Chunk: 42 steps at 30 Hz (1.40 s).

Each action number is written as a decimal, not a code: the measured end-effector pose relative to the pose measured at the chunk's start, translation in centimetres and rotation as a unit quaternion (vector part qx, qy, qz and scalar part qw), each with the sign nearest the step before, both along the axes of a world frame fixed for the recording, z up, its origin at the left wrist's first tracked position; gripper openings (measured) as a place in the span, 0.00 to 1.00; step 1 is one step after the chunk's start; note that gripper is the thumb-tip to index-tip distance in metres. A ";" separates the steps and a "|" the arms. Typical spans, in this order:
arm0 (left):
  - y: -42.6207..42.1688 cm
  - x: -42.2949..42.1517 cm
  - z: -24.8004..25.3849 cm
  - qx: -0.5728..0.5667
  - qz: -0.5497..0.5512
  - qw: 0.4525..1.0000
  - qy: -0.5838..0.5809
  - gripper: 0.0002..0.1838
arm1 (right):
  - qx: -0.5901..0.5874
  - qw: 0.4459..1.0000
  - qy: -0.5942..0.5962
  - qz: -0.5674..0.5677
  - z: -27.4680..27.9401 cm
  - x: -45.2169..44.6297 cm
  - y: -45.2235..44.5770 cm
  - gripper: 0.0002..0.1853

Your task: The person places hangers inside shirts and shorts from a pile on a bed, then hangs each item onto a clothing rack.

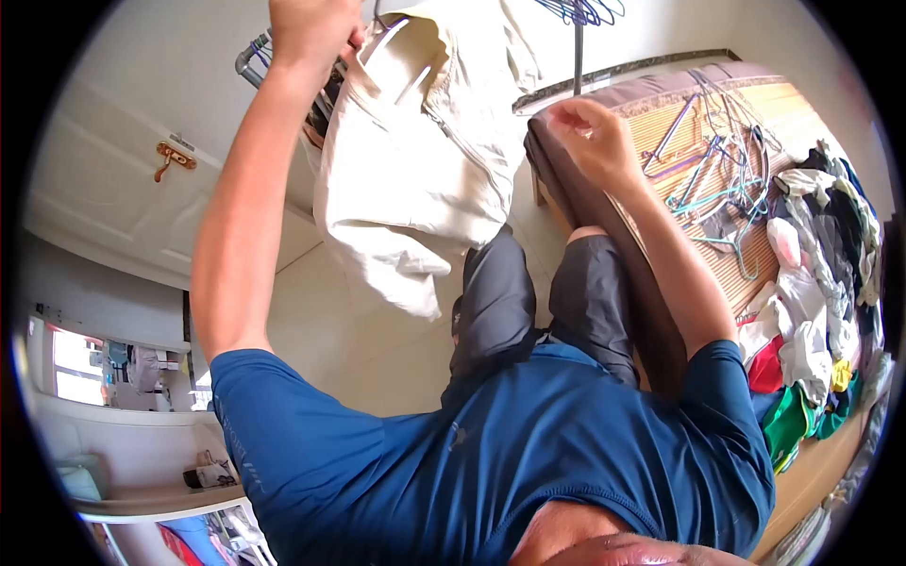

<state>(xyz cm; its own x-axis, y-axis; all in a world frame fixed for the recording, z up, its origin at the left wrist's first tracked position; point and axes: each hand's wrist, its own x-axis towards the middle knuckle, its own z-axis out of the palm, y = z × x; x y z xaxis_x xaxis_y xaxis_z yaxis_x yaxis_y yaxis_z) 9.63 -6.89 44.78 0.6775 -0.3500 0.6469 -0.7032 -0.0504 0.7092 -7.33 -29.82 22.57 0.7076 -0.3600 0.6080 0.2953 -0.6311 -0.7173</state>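
A cream zip-up jacket (415,160) hangs in front of me, with part of a dark hanger hook (378,13) at its neck. A pale strip, perhaps part of the hanger, shows inside the collar. My left hand (316,33) is raised and closed beside the collar. Its fingertips face away, so what it grips is hidden. My right hand (596,141) is held in the air to the right of the jacket, over the bed's near corner. Its fingers are loosely curled and apart, slightly blurred, with nothing visible in them.
A grey rack bar (250,64) with dark items stands behind my left forearm. On the bed mat (661,132) lie tangled hangers (727,179) and a heap of clothes (816,283). A white door (113,189) is at left. Further hangers (580,11) cluster on a pole at the top.
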 end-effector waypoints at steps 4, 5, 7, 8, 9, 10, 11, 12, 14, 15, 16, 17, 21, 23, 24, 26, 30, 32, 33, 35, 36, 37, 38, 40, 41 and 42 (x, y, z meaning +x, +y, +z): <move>-1.1 -0.2 0.1 -0.010 -0.020 1.000 0.020 0.06 | 0.081 0.993 0.080 0.028 -2.1 -2.9 2.2 0.15; -1.2 -0.3 0.3 -0.006 -0.021 1.000 0.017 0.06 | 0.103 0.989 0.098 0.040 -2.5 -3.2 2.2 0.16; -1.6 -1.1 1.0 -0.018 -0.057 0.997 0.043 0.07 | 0.147 0.983 0.094 0.047 -4.5 -2.7 1.5 0.17; -1.8 -1.5 1.5 -0.046 -0.099 0.994 0.017 0.06 | 0.201 0.975 0.084 0.048 -6.1 -1.7 0.8 0.18; -1.3 -1.2 2.3 -0.061 -0.148 0.986 0.052 0.05 | 0.257 0.963 0.071 0.047 -7.8 -0.7 -0.1 0.19; -0.6 -1.9 3.4 -0.039 -0.112 0.992 0.052 0.09 | 0.301 0.947 0.108 0.040 -9.6 0.3 -0.7 0.22; -0.3 -1.9 4.3 -0.051 -0.113 0.991 0.047 0.10 | 0.317 0.942 0.104 0.032 -10.8 0.8 -1.0 0.22; 0.0 -2.0 5.2 -0.063 -0.114 0.991 0.043 0.11 | 0.363 0.913 0.181 0.037 -11.8 1.3 -1.1 0.25; 0.7 -2.9 7.4 -0.078 -0.092 0.991 0.048 0.10 | 0.450 0.851 0.261 0.070 -13.7 2.6 -0.5 0.32; 1.7 -2.4 8.4 -0.065 -0.096 0.992 0.049 0.10 | 0.462 0.846 0.257 0.069 -14.0 3.2 0.2 0.32; 2.8 -1.5 9.5 -0.050 -0.123 0.989 0.061 0.10 | 0.473 0.845 0.244 0.040 -13.9 3.9 1.0 0.30; 3.4 -1.1 10.3 -0.037 -0.149 0.985 0.075 0.09 | 0.482 0.845 0.232 0.010 -13.8 4.4 1.4 0.29; 4.5 -1.7 11.4 -0.010 -0.138 0.985 0.098 0.10 | 0.522 0.836 0.166 0.034 -13.5 6.8 0.3 0.24; 5.6 -1.0 12.0 0.028 -0.145 0.983 0.113 0.10 | 0.565 0.778 0.110 0.253 -13.8 7.3 -0.7 0.19; 6.4 -0.2 12.5 0.028 -0.138 0.984 0.109 0.10 | 0.596 0.759 0.070 0.253 -13.8 7.4 -0.8 0.15; 7.8 1.3 13.2 0.022 -0.172 0.971 0.167 0.10 | 0.597 0.770 0.102 0.202 -14.7 7.4 -0.7 0.15; 5.7 -0.8 10.8 -0.006 -0.125 0.982 0.143 0.10 | 0.595 0.797 0.089 0.046 -16.8 7.9 -0.6 0.17; 4.9 -1.5 9.8 0.015 -0.109 0.985 0.134 0.10 | 0.594 0.795 0.111 0.058 -16.8 6.7 -0.8 0.18; 4.3 -1.4 9.8 0.026 -0.101 0.988 0.115 0.10 | 0.588 0.803 0.091 0.039 -16.5 7.0 -1.6 0.19; 3.9 -1.8 9.4 0.010 -0.098 0.989 0.112 0.10 | 0.582 0.809 0.076 0.023 -16.4 6.8 -2.5 0.21; 3.5 -2.2 9.3 0.019 -0.093 0.989 0.114 0.10 | 0.534 0.839 0.102 0.020 -16.2 6.6 -3.2 0.21; 2.9 -2.5 9.3 0.027 -0.089 0.989 0.112 0.10 | 0.482 0.867 0.125 0.017 -15.8 6.6 -4.1 0.22; 2.6 -2.9 9.2 0.025 -0.090 0.990 0.109 0.10 | 0.446 0.886 0.124 0.007 -16.5 7.2 -5.1 0.28; 2.1 -3.7 8.7 0.037 -0.110 0.986 0.117 0.10 | 0.425 0.903 0.057 0.007 -14.7 7.3 -5.4 0.32; 1.8 -4.0 8.6 0.034 -0.108 0.987 0.113 0.10 | 0.405 0.914 -0.008 0.005 -13.7 7.3 -5.5 0.37; 1.6 -4.3 8.4 0.042 -0.106 0.987 0.117 0.10 | 0.387 0.922 -0.011 0.033 -12.8 7.9 -6.3 0.45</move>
